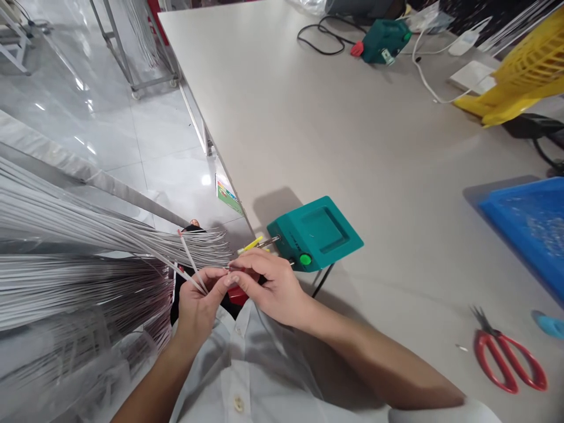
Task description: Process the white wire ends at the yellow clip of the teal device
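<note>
My left hand [200, 299] is closed around a white wire [192, 261] that doubles back beside it and has a reddish end. Thumb and forefinger of my right hand [275, 285] are pinched at the left fingertips, on what looks like the wire's end; the fingers hide most of it. Just beyond my hands, a teal box-shaped device [328, 226] with a green button stands at the table edge. A metal rod with a yellow part [252, 244] juts from its side towards my fingers. A thick bundle of white wires [132, 229] reaches in from the left, its cut ends close to my hands.
Red-handled scissors [502, 352] lie on the table [352, 135] at the right, near a blue tray [529, 229]. A second teal device [385, 41] with cables and a yellow plastic basket [529, 70] are at the back. A metal rack [118, 47] stands on the floor.
</note>
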A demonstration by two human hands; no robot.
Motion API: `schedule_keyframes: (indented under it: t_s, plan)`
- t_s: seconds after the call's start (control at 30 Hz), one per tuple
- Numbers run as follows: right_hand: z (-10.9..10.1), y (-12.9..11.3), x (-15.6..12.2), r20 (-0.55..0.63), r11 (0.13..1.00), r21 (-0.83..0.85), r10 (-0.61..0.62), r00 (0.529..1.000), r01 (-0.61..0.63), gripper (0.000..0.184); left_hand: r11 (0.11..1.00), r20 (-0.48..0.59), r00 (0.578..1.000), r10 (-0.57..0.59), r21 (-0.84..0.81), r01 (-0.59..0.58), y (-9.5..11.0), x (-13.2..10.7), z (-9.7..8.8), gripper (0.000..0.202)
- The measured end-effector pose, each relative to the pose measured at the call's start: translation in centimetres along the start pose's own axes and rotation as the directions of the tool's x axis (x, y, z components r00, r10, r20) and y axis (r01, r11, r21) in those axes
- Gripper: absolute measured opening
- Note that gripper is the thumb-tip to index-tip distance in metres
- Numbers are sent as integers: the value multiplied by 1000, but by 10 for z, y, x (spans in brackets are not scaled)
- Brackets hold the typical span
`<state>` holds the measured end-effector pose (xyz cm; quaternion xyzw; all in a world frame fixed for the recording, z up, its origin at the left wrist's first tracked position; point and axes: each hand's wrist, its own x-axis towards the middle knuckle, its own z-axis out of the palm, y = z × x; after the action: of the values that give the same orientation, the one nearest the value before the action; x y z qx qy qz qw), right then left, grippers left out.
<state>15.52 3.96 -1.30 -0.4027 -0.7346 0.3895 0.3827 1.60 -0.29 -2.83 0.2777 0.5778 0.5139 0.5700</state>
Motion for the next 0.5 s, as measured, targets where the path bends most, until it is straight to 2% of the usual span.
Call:
schedule_keyframes:
  t_s: [0.13, 0.23, 0.33, 0.4, 0.47, 0.5]
  plan:
    - [5, 2, 1, -24, 998, -65, 17, 1000, -18, 12, 987, -36, 998, 59, 154, -53, 0, -2, 3, 9]
    - [6, 3, -1, -5, 975, -224, -13, 1000, 12, 19, 963, -111, 982, 155, 238, -125, -5, -3, 5, 5]
    - [7, 5, -3, 43, 865, -476, -159, 986, 161, 19, 940, -141, 968, 209, 303, -159, -11, -3, 6, 4]
    - [6, 7, -5, 114, 744, -588, -312, 943, 317, 17, 933, -143, 970, 199, 329, -143, -14, -2, 5, 5]
    - [6, 9, -6, 182, 674, -599, -413, 893, 433, 15, 936, -132, 976, 170, 333, -118, -16, -1, 4, 7]
    - [5, 9, -6, 187, 687, -569, -429, 884, 453, 15, 940, -124, 980, 154, 325, -107, -16, -1, 3, 9]
